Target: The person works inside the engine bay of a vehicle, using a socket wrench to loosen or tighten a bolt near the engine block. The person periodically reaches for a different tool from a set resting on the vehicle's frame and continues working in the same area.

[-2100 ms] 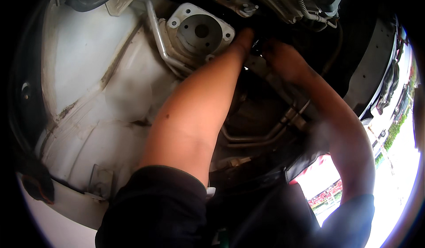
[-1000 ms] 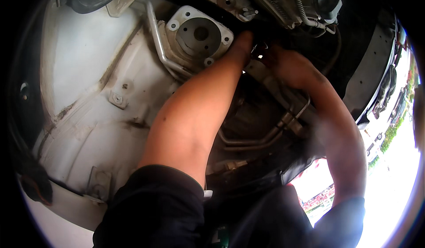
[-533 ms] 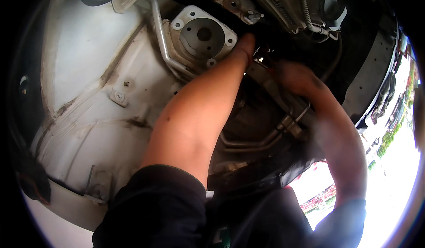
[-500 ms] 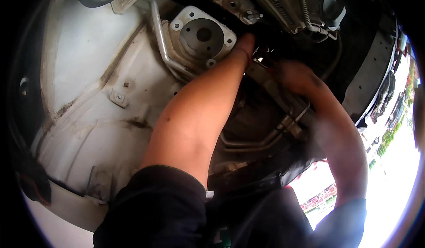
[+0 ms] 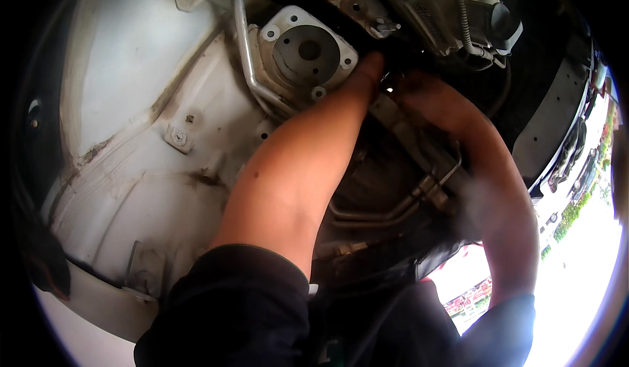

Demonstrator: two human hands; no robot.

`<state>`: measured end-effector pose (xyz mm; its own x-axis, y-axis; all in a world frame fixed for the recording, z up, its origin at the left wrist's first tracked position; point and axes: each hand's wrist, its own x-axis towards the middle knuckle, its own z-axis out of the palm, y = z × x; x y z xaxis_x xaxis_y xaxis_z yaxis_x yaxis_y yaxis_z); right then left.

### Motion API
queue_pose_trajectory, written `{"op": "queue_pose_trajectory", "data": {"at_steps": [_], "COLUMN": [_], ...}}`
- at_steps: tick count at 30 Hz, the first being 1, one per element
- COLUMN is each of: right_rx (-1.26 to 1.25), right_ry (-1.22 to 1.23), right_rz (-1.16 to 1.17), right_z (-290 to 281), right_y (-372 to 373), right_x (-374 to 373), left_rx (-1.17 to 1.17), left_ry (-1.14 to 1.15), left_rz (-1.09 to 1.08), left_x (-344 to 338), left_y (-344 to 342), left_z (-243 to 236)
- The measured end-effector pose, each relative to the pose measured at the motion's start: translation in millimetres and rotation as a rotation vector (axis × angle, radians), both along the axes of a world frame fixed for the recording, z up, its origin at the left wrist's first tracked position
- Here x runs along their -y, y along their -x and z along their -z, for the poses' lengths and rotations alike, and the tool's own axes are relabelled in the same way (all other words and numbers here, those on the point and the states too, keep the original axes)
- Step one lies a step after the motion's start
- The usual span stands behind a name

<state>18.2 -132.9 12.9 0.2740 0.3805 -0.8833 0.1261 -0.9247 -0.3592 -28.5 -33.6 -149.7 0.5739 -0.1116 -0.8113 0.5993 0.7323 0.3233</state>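
Pale metal bodywork (image 5: 131, 85) beside a dark gap

Daylight (image 5: 576, 269) shows at the far right. The left hand (image 5: 372, 67) sits just right of the square-flanged mount (image 5: 304, 71); its fingers are hidden, so whether they are apart, together or clamped on something cannot be told. The right hand (image 5: 422, 97) bends in toward the left one, its fingertips lost in shadow, their spread and grip equally unreadable. Just below both hands, a metal rail (image 5: 396, 119) slants down to the right.
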Motion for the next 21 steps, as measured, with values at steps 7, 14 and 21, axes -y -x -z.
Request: {"op": "queue_pose_trajectory", "data": {"at_steps": [7, 14, 21], "right_rx": [-0.146, 0.1, 0.232], "right_ry": [0.035, -0.059, -0.125], "right_rz": [0.241, -0.069, -0.216], "right_z": [-36.7, -12.5, 7.6], "right_y": [8.3, 4.3, 7.4], "right_x": [-73.0, -26.8, 6.7], "left_rx": [0.132, 0.122, 0.056], "left_ry": [-0.418, -0.01, 0.085], "left_rz": [0.365, -0.038, -0.052], "left_x": [-30.3, 9.7, 27.0], "left_y": [29.2, 1.7, -3.2], "left_z": [91.0, 53.5, 43.7]}}
